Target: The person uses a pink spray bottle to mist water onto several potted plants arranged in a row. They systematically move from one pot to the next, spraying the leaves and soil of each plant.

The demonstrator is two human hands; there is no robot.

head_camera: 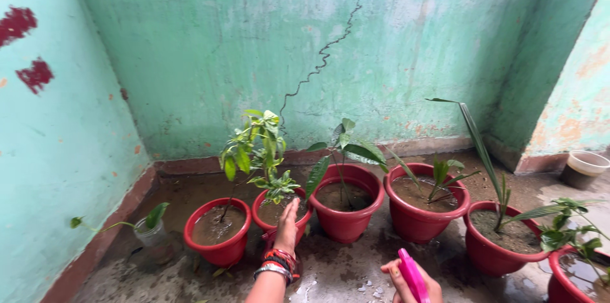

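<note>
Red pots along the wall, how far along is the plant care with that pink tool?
Looks done: soil in the leftmost pot is wet and the floor is damp. In hand: the left hand touches the second pot; the right hand grips a pink tool. The rest can't be judged.

soft even daylight | faint shadows | sharp | edges bowed

My left hand [287,225], lower centre of frame: bare forearm, stacked bangles at wrist, red, orange and silver. My right hand [406,281], bottom edge: no sleeve visible.
</note>
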